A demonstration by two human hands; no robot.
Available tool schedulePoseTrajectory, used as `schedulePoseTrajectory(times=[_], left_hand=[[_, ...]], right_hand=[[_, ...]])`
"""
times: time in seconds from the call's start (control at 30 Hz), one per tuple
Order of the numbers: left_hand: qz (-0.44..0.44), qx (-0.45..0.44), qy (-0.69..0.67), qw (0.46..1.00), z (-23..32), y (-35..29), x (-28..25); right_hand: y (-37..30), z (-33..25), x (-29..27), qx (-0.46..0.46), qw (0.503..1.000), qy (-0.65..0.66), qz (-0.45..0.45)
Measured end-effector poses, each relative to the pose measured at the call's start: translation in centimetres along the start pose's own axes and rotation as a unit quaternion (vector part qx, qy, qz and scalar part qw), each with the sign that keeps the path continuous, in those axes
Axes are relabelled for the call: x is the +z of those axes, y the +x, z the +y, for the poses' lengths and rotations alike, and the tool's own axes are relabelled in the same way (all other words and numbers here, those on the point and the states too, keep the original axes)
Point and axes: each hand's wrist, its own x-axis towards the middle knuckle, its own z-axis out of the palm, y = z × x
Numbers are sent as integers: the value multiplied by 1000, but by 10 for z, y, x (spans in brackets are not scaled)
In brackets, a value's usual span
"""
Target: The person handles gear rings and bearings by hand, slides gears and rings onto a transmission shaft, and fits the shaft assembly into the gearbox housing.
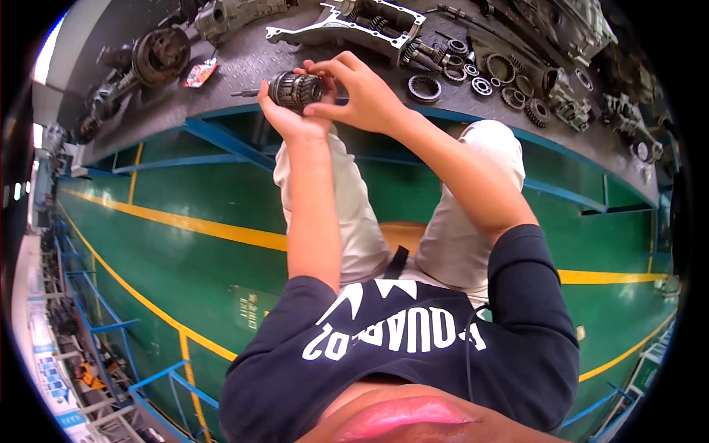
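A metal gear shaft assembly (297,90) is held just above the near edge of the workbench, its thin shaft end pointing left. My left hand (289,124) cups it from below, with the thumb up along its left end. At the toothed right end, my right hand (363,92) curls round it, thumb below and fingertips above. Its far side is hidden by my fingers. Just beyond my hands lies an open gearbox housing (351,31) with gears inside.
Loose gears, bearings and rings, among them a toothed ring (424,88), lie on the metal workbench (244,66) at right. A drum-like part (161,57) and a red-and-white packet (201,73) are at left. Blue frame bars (229,142) run under the bench edge, near my knees.
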Motion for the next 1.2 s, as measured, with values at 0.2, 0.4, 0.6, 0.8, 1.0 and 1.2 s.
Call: schedulePoseTrajectory(times=[0.2,0.4,0.6,0.8,1.0,1.2], left_hand=[[-35,11,76,996,-5,-3,7],[-38,26,-2,999,-3,-1,3],[61,3,-55,997,-5,6,-1],[120,-22,-135,983,6,10,-5],[109,-16,-112,988,8,8,-4],[122,2,-129,984,21,8,-4]], right_hand=[[-1,-3,19,14,997,-1,78],[12,-4,-3,-16,999,17,38],[9,1,-11,110,986,127,-9],[21,21,-30,270,903,334,23],[42,105,-109,249,787,417,381],[1,172,-207,205,883,-297,299]])
